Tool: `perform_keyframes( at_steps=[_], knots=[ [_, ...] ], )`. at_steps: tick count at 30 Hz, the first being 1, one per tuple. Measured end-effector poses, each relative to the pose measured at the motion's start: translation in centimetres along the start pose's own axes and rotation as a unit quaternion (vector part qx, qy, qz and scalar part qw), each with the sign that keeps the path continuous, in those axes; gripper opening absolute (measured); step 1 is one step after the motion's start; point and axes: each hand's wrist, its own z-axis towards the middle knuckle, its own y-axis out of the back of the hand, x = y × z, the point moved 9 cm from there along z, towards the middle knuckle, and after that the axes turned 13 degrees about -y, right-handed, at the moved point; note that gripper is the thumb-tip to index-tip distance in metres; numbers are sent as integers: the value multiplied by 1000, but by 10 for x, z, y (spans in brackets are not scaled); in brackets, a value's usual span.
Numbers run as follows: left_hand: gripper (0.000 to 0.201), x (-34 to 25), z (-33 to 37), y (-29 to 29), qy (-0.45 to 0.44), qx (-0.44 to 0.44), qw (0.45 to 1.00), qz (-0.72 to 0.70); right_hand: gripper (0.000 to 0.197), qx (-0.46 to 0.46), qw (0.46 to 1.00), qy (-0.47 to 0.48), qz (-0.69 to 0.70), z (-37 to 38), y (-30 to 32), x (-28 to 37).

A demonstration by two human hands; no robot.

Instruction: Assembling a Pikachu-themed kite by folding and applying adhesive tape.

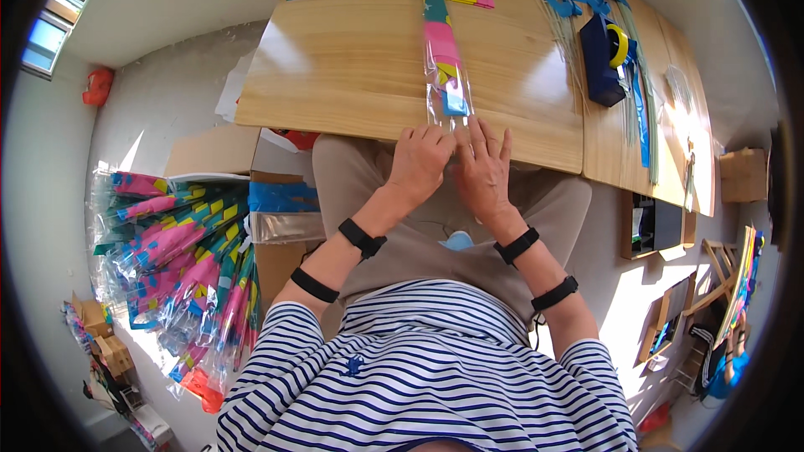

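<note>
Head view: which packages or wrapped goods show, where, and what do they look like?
Clear plastic sleeve: table centre, long, pink, teal and yellow inside; left hand and right hand at its near end.
Bundle of sleeved kites: floor at left, pink, yellow, blue.
Cardboard box: by the bundle, brown.

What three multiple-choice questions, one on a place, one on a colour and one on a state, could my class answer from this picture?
1. Where do the packed kites lie?
A on the table
B left of the person, in a carton
C on a shelf

2. What colour is the tape dispenser?
A red
B white
C dark blue

3. How is the right hand?
A fingers spread
B fisted
C out of view

B: the heap lies low at left.
C: its body is dark blue.
A: fingers fan beside the left hand on the clear kite sleeve.
</note>
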Motion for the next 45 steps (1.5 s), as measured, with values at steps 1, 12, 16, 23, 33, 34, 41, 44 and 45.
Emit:
perform_keyframes(
  at_steps=[1, 12, 16, 23, 33, 34, 41, 44, 45],
  knots=[
    [11, -10, 3, 7, -4, -3, 1000, -19, 59, -19, 1000, 15, 4, 1, 5, 3],
    [75, 28, -17, 48, 71, -67, 995, -12, 38, -103, 986, 86, 98, -35, 126, 47],
    [68, 28, 14, 50, 18, -118, 993, -14, 37, -87, 981, 115, 131, -47, 147, 72],
    [46, 24, 31, 94, -39, -153, 987, -28, 34, -96, 973, 128, 165, -41, 166, 81],
    [22, 96, -38, 235, 51, -398, 907, -128, 50, -101, 971, 152, 155, -33, 170, 100],
    [19, 113, -65, 257, 85, -457, 867, -180, 50, -89, 972, 158, 149, -32, 163, 101],
    [13, 84, -265, 479, 214, -610, 747, 154, 38, -30, 971, 197, 131, -30, 131, 113],
    [12, 60, -346, 530, 270, -603, 696, 283, 34, -9, 971, 203, 129, -25, 119, 121],
    [11, 56, -367, 536, 286, -605, 680, 300, 33, -2, 971, 204, 124, -24, 117, 125]
  ],
)
